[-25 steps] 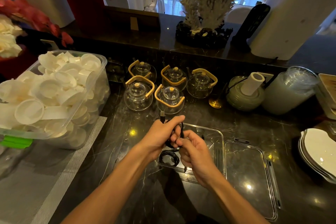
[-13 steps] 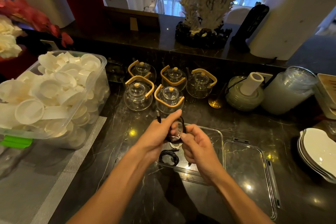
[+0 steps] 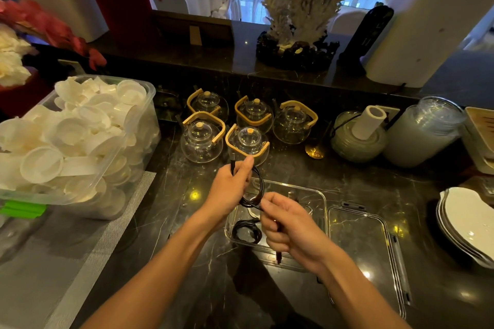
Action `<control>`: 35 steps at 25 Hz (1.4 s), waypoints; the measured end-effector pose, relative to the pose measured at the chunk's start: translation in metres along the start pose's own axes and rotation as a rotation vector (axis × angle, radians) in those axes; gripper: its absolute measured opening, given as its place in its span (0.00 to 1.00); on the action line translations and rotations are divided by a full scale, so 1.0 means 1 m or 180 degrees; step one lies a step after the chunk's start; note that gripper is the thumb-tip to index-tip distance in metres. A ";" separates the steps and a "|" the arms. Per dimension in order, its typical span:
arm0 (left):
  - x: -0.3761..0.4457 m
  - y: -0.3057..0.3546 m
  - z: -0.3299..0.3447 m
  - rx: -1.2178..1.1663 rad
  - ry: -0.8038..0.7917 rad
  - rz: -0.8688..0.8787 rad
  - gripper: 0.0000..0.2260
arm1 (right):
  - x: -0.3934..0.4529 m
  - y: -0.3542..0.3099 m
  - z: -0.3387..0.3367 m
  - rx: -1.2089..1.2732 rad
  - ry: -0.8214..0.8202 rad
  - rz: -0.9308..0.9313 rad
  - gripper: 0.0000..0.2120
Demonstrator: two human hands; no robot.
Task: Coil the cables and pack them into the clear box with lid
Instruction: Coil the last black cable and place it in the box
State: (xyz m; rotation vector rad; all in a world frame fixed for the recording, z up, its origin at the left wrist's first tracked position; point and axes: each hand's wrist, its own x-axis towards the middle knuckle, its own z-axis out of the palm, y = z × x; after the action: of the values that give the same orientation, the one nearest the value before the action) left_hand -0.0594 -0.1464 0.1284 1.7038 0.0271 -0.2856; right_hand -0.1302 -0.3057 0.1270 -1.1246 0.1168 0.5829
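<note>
A black cable (image 3: 257, 189) is looped between both hands above the clear box (image 3: 319, 195). My left hand (image 3: 230, 189) pinches the loops, and one plug sticks up past its fingers. My right hand (image 3: 286, 224) grips the cable's free end; the other plug hangs below that fist. Inside the box lies a second black cable (image 3: 246, 231), coiled, at the near left corner. The clear lid (image 3: 374, 246) rests flat on the counter just right of the box.
Several glass teapots (image 3: 248, 141) with wooden handles stand right behind my hands. A big plastic tub of white cups (image 3: 72, 139) fills the left. White plates (image 3: 470, 224) are stacked at the right edge, with jars (image 3: 425, 131) behind them.
Both hands have risen a little and drawn apart. The cable loop between them has opened wider, with the right hand pulling the free end toward me.
</note>
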 end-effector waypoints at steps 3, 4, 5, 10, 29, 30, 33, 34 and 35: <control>0.001 0.001 0.000 -0.0044 0.0272 0.0060 0.20 | -0.009 0.010 -0.007 -0.0084 0.0065 -0.0060 0.11; 0.001 0.001 -0.001 -0.0013 0.0358 0.0113 0.20 | -0.013 0.012 -0.011 -0.0091 0.0052 -0.0106 0.12; 0.000 0.001 -0.001 0.0030 0.0438 0.0165 0.20 | -0.016 0.014 -0.014 -0.0012 0.0032 -0.0153 0.12; -0.001 -0.002 0.002 0.0087 0.0711 0.0199 0.20 | -0.027 0.017 -0.027 0.1567 -0.0109 -0.0385 0.18; 0.005 -0.002 0.011 -0.0516 0.0569 0.0106 0.21 | -0.010 -0.002 -0.013 0.1881 0.0708 -0.0628 0.13; 0.004 -0.001 0.011 -0.0562 0.0456 0.0131 0.20 | -0.009 0.000 -0.018 0.2169 0.0544 -0.0486 0.14; 0.001 0.004 0.017 -0.0527 0.0211 0.0180 0.20 | -0.004 0.001 -0.027 0.2666 0.0375 -0.0219 0.23; -0.001 0.005 0.021 -0.0492 0.0129 0.0222 0.20 | 0.000 0.000 -0.027 0.2649 0.0444 -0.0095 0.20; -0.002 0.007 0.024 -0.0473 0.0047 0.0273 0.20 | 0.005 0.000 -0.026 0.2568 0.0498 0.0061 0.15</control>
State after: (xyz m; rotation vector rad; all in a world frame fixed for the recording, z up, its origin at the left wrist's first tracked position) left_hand -0.0641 -0.1703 0.1326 1.5550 -0.0135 -0.2020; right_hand -0.1210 -0.3269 0.1140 -0.3802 0.4552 0.3999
